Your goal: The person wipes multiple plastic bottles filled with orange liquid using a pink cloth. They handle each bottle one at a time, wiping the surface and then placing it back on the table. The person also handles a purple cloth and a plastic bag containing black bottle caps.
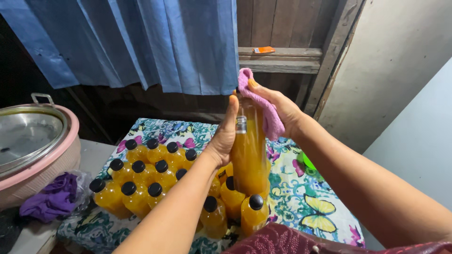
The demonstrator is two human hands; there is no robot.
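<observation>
A person lifts one tall bottle (248, 150) of orange liquid above a table spread with a floral cloth (306, 197), the raised bottle serving as the centre of the scene. Nearest the camera, a dark red patterned fabric (278, 241) lies just below the bottle's base. The left hand (222, 136) wraps the bottle's left side, fingers closed around the glass with the thumb running up toward the neck. The right hand (278, 106) grips a pink rag (263, 106), pressing it against the bottle's upper right side and over its top, which the rag hides. Directly beneath and to the left of the bottle stand small black-capped bottles (150, 176) of the same orange liquid, clustered cap to cap on the cloth. Well to the left of the bottle, a purple cloth (49, 200) lies beside a pink basin (61, 160) covered by a metal lid (26, 136). Behind the bottle hangs a blue curtain (141, 42), and to its upper right a small orange object (263, 49) rests on a wooden ledge (280, 63).
</observation>
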